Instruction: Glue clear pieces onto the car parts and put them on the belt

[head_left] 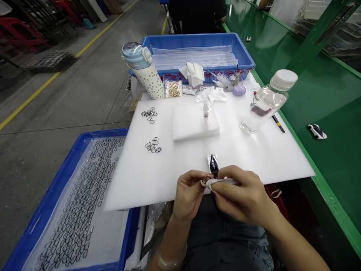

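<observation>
My left hand [188,194] pinches a small thin black oval ring [207,178] between thumb and fingertips, over the near edge of the white foam sheet [141,177]. A white cloth or tissue [218,182] is wrapped over the fingertips of my right hand [246,194], which is closed on it and meets the ring. Just beyond my fingers, a small black and white toy car [213,164] rests on the foam. Two loose groups of similar rings, one farther [149,113] and one nearer [153,146], lie to the left.
A blue tray [70,152] at lower left holds many rings on a white liner. On the foam stand a thick foam block [194,126], a clear bottle [265,103] and a dotted tumbler [143,71]. A blue bin [199,39] sits behind; another toy car [317,131] is on the green surface.
</observation>
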### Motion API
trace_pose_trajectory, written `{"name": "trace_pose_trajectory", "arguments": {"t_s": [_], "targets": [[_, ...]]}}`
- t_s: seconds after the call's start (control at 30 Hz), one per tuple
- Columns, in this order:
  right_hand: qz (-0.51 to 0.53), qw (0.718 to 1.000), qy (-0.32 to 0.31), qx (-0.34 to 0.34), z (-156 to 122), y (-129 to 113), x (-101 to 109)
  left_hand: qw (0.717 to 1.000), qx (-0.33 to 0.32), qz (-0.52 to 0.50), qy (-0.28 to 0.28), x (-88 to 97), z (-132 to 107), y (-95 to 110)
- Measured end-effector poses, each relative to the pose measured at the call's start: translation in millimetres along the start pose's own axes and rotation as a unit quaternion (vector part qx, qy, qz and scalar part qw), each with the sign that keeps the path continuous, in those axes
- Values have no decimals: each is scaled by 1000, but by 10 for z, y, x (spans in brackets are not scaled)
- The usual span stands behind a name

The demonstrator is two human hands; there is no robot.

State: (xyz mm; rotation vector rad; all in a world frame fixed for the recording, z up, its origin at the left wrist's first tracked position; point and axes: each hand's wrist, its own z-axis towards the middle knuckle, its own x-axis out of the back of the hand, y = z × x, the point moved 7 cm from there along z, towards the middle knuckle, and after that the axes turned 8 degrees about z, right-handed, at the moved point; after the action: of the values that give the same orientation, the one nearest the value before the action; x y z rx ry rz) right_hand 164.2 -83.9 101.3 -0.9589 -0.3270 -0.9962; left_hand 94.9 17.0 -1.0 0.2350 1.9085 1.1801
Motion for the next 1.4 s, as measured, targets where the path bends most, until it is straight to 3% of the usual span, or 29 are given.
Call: {"name": "trace_pose_trajectory", "arguments": {"t_s": [0.13, 0.27, 0.4, 0.57, 0.67, 0.77, 1.0, 1.2, 1.27, 1.4], "targets": [[0, 1000, 23, -10, -11, -8, 18, 1000, -1, 1, 9, 14, 0, -7], [104, 993, 27, -46, -22, 75, 74, 1000, -10, 3, 17, 60, -1, -32], [216, 955, 103, -175, -107, 338, 114, 1000, -21, 1, -3, 67, 3, -40], [307, 907, 73, -279, -212, 447, -179, 997, -66, 14, -23, 63, 7, 2], [377, 862, 75, -330, -254, 464, -331, 995, -87, 36, -32, 55, -3, 16], [465, 798, 63, -378, -272, 468, -463, 993, -89, 55, -53, 33, -18, 5], [588, 679, 41, -438, -333, 487, -592, 987, -111, 84, -81, 9, -41, 26], [694, 525, 14, -493, -477, 506, -775, 985, -122, 76, -97, -10, -29, 47], [712, 503, 47, -488, -476, 547, -730, 987, -117, 66, -92, 5, -23, 41], [697, 521, 154, -468, -468, 696, -481, 990, -97, 53, -88, 28, -19, 16]]}}
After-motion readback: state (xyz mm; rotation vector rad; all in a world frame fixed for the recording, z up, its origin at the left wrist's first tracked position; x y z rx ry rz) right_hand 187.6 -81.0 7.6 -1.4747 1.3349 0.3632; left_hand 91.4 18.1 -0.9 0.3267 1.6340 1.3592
